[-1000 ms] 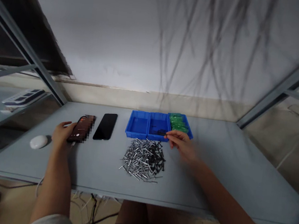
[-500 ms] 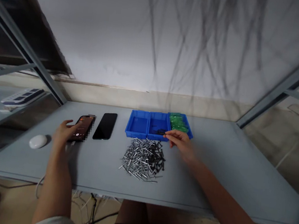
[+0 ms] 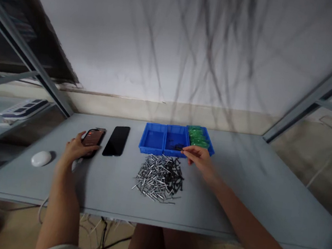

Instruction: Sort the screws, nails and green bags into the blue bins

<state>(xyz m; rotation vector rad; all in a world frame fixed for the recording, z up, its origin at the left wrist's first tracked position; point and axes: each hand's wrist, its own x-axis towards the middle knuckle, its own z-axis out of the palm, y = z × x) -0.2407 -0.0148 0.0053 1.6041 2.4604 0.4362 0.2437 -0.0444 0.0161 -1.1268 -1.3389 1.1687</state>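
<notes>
Both hands apart: left hand (image 3: 76, 149) on a smartphone (image 3: 93, 137), right hand (image 3: 199, 159) by a blue bin (image 3: 177, 132), nails (image 3: 158, 179) below.

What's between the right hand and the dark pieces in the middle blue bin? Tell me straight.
Nothing visible blocks it: the right hand reaches over the front rim of the middle blue bin, with its fingertips close beside the dark pieces.

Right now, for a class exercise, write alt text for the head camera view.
A person's right hand reaches to a blue bin behind a pile of silver and black fasteners; the left hand rests on a lit smartphone beside a dark phone and white mouse.
</notes>
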